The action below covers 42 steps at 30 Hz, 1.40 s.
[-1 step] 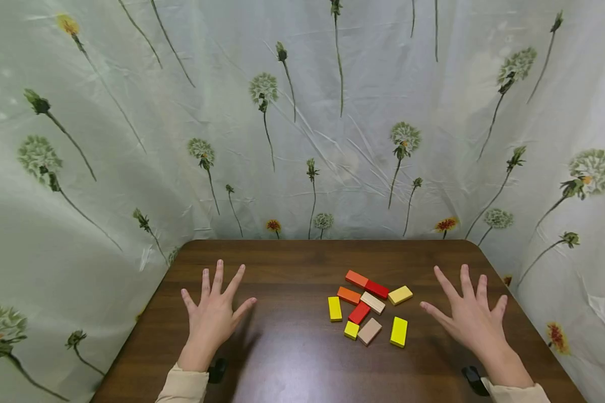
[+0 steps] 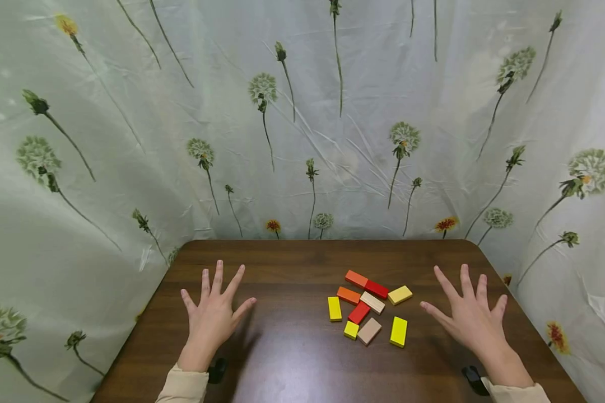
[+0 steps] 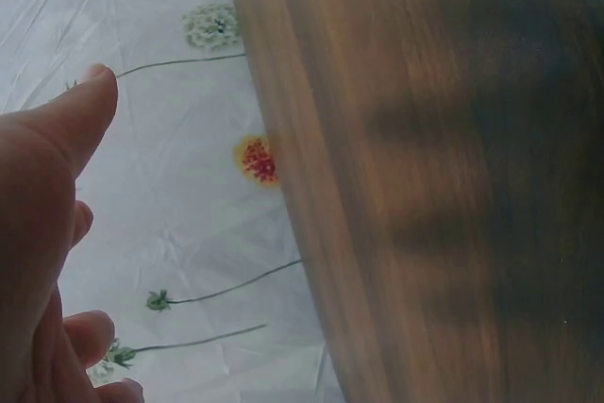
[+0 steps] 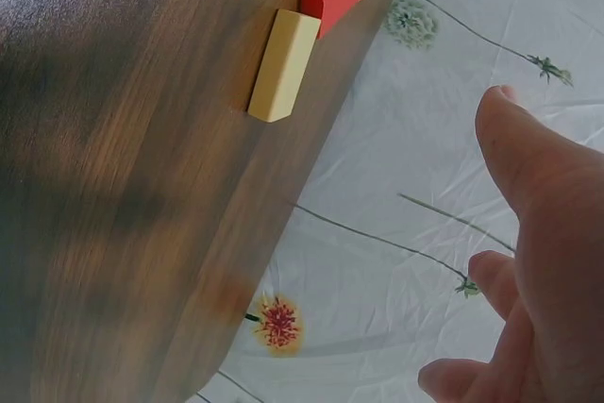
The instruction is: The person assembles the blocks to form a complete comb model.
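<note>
Above the left part of the brown table, my left hand (image 2: 212,322) is held with spread fingers and touches no block. On the other side my right hand (image 2: 476,324) has its fingers spread too, holding nothing. Between them, closer to the right hand, lies a loose group of blocks: an orange block (image 2: 357,279) end to end with a red block (image 2: 376,289), another orange one, a striped pale wood block (image 2: 372,303), a second red block (image 2: 359,313), a tan block (image 2: 370,331) and several yellow ones. The pale yellow block (image 4: 283,65) shows in the right wrist view.
The wooden table (image 2: 282,263) has rounded far corners. Behind it and at its sides hangs a pale curtain (image 2: 222,112) printed with dandelions. Dark straps or devices (image 2: 217,370) sit at both wrists, below beige sleeves (image 2: 183,385).
</note>
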### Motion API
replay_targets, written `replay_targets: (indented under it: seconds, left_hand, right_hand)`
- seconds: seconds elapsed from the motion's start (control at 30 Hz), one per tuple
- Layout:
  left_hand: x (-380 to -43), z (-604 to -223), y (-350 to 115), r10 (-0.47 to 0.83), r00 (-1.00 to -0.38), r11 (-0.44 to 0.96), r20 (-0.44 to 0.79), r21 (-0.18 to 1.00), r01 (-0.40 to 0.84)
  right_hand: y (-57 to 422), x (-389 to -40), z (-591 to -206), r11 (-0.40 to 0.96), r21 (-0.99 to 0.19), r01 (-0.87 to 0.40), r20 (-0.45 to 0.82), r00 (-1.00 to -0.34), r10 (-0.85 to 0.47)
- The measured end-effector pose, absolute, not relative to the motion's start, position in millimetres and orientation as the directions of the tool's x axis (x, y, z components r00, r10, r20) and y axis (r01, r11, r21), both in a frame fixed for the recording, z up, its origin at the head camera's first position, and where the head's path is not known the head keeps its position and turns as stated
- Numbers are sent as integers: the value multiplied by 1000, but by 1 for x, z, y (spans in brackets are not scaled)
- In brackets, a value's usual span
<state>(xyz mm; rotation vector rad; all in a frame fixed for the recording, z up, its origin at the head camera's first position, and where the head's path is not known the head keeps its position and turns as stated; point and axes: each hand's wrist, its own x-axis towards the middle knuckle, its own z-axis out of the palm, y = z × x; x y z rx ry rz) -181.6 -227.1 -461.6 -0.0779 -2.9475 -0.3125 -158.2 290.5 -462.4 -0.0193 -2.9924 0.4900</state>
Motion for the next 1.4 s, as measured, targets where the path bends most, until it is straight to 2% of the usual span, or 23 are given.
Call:
replay_targets:
  seconds: [0.67, 0.83, 1.03, 1.17, 1.4]
  left_hand:
    - [-185, -460, -224, 73, -966, 978, 247, 172, 117]
    - [-187, -462, -222, 93, -935, 975, 343, 159, 155]
    - [-192, -467, -218, 95, -897, 960, 432, 200, 198]
    - [-194, -468, -214, 85, -915, 940, 394, 274, 205]
    - [-202, -474, -200, 84, -957, 908, 278, 374, 188]
  right_hand:
    - [291, -159, -459, 951, -309, -16, 85, -996, 11]
    - [289, -161, -458, 947, -320, -24, 78, -997, 1]
    - [282, -162, -462, 946, -319, -61, 115, -993, -26]
    - [278, -162, -466, 936, -340, -90, 112, -992, -54]
    - [270, -165, -472, 915, -399, -62, -1, -998, -68]
